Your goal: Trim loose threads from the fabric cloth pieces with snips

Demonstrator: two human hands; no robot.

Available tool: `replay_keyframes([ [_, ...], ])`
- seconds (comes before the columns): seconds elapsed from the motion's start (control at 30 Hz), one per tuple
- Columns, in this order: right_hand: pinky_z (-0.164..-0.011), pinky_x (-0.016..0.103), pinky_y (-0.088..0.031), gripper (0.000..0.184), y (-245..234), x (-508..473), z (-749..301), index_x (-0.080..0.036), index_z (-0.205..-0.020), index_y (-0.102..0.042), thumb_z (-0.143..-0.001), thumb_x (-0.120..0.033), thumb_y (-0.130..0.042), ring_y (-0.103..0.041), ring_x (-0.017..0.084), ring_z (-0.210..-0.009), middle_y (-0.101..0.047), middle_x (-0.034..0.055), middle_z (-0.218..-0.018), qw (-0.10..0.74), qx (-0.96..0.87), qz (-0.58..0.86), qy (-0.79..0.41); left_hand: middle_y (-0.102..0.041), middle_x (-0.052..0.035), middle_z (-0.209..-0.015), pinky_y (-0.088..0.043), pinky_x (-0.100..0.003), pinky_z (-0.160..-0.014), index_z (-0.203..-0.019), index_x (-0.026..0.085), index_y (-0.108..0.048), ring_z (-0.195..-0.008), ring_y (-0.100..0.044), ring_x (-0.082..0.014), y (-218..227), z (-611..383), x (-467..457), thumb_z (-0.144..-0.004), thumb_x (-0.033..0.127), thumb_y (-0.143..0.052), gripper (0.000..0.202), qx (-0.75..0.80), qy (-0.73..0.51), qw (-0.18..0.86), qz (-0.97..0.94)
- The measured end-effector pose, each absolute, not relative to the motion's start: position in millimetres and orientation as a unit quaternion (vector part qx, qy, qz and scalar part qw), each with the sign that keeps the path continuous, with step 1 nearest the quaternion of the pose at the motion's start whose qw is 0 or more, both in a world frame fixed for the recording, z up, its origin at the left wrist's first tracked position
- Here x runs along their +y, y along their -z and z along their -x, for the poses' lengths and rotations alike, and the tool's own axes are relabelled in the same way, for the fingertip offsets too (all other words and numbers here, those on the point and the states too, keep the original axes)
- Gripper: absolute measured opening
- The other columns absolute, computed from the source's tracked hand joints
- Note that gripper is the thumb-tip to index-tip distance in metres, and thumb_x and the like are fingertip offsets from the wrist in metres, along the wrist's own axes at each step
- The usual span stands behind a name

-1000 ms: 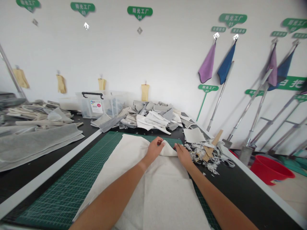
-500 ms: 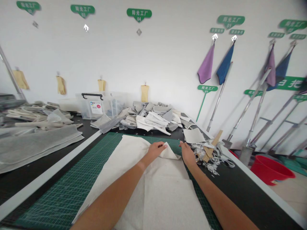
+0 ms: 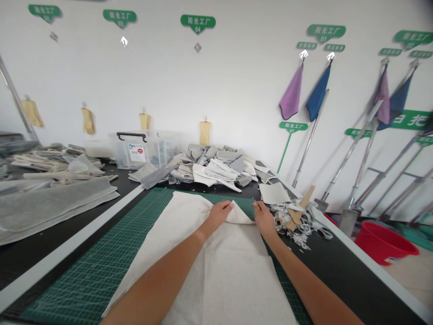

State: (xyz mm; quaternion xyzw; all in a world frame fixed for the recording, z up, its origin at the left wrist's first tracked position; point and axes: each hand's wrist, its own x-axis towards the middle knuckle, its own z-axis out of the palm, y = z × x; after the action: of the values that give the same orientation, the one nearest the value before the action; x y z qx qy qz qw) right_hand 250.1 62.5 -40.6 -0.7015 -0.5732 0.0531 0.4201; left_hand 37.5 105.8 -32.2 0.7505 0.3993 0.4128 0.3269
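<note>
Cream cloth (image 3: 237, 271), far edge raised in grip
Left hand (image 3: 218, 215) pinches it; right hand (image 3: 265, 220) just beside, grip impossible to tell.

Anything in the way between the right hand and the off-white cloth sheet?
No, nothing visible separates the right hand from the off-white cloth sheet; tangled pale scraps lie to the hand's right.

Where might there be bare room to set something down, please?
Free: the black tabletop between the right forearm, trimmings and white edge; also the green mat between the cloth and white strip. Crowded: the far side, with the fabric pile and clear bin.
</note>
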Motion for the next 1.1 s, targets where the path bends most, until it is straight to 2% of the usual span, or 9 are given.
replay_keyframes([
  [0.13, -0.062, 0.028, -0.035, 0.047, 28.0, 54.9, -239.4, -0.023, -0.098, -0.063, -0.099, -0.056, -0.03, -0.057, 0.021, -0.065, -0.062, 0.0018, -0.068, 0.452, -0.578, 0.677, -0.048, -0.069, -0.0016, -0.081, -0.046, -0.025, -0.073, -0.09, 0.018, -0.071, -0.077, -0.059, -0.0173, 35.2, -38.5, 104.5, -0.094, 0.043, -0.049, 0.033, 0.405, -0.425, 0.301, -0.752],
  [0.27, -0.067, 0.028, -0.038, 0.044, 17.3, 48.9, -226.6, -0.023, -0.098, -0.064, -0.098, -0.058, -0.037, -0.059, 0.021, -0.074, -0.068, 0.0034, -0.081, 0.462, -0.609, 0.644, -0.032, -0.073, -0.0041, -0.094, -0.046, -0.028, -0.077, -0.101, 0.02, -0.074, -0.084, -0.061, -0.0194, 36.5, -39.0, 101.3, -0.094, 0.037, -0.051, 0.029, 0.407, -0.432, 0.252, -0.764],
  [0.4, -0.075, 0.028, -0.041, 0.042, 15.2, 48.0, -214.4, -0.022, -0.095, -0.066, -0.095, -0.058, -0.046, -0.062, 0.022, -0.084, -0.072, 0.0048, -0.094, 0.462, -0.651, 0.596, -0.088, -0.074, -0.0037, -0.094, -0.043, -0.03, -0.082, -0.1, 0.025, -0.076, -0.087, -0.061, -0.0206, 35.5, -40.0, 97.1, -0.091, 0.029, -0.055, 0.023, 0.395, -0.419, 0.167, -0.8],
  [0.53, -0.075, 0.028, -0.042, 0.038, 22.5, 52.7, -210.7, -0.021, -0.095, -0.069, -0.09, -0.057, -0.055, -0.062, 0.021, -0.082, -0.072, 0.0032, -0.092, 0.445, -0.661, 0.593, -0.119, -0.073, -0.0034, -0.093, -0.041, -0.031, -0.083, -0.1, 0.027, -0.076, -0.091, -0.061, -0.0213, 34.3, -40.5, 93.2, -0.092, 0.025, -0.055, 0.023, 0.39, -0.406, 0.127, -0.817],
  [0.73, -0.062, 0.026, -0.038, 0.037, 31.8, 59.5, -217.3, -0.02, -0.088, -0.071, -0.086, -0.054, -0.058, -0.057, 0.018, -0.069, -0.068, 0.0015, -0.075, 0.431, -0.64, 0.62, -0.139, -0.075, -0.0021, -0.098, -0.042, -0.032, -0.086, -0.103, 0.029, -0.076, -0.094, -0.061, -0.0217, 31.5, -40.0, 89.9, -0.092, 0.028, -0.055, 0.023, 0.382, -0.409, 0.143, -0.816],
  [0.87, -0.054, 0.024, -0.033, 0.036, 34.5, 61.9, -221.7, -0.019, -0.085, -0.072, -0.084, -0.052, -0.059, -0.05, 0.015, -0.056, -0.06, -0.0009, -0.06, 0.431, -0.632, 0.624, -0.16, -0.076, -0.0023, -0.097, -0.045, -0.03, -0.084, -0.104, 0.027, -0.077, -0.089, -0.063, -0.0207, 29.8, -38.6, 91.4, -0.091, 0.035, -0.055, 0.026, 0.381, -0.402, 0.193, -0.81],
  [1.0, -0.052, 0.024, -0.033, 0.039, 35.7, 63.5, -225.8, -0.017, -0.088, -0.074, -0.082, -0.053, -0.06, -0.046, 0.014, -0.051, -0.057, -0.0012, -0.057, 0.452, -0.621, 0.615, -0.179, -0.077, -0.0009, -0.093, -0.047, -0.027, -0.081, -0.1, 0.026, -0.078, -0.085, -0.065, -0.019, 30.5, -37.0, 96.0, -0.092, 0.046, -0.053, 0.033, 0.377, -0.391, 0.264, -0.797],
  [1.1, -0.051, 0.024, -0.033, 0.04, 34.6, 63.0, -227.0, -0.016, -0.09, -0.074, -0.081, -0.053, -0.06, -0.045, 0.013, -0.05, -0.056, -0.0014, -0.057, 0.462, -0.616, 0.608, -0.192, -0.076, -0.0008, -0.09, -0.047, -0.026, -0.079, -0.095, 0.025, -0.078, -0.083, -0.066, -0.0187, 31.6, -37.1, 99.1, -0.091, 0.048, -0.052, 0.035, 0.386, -0.384, 0.283, -0.789],
])
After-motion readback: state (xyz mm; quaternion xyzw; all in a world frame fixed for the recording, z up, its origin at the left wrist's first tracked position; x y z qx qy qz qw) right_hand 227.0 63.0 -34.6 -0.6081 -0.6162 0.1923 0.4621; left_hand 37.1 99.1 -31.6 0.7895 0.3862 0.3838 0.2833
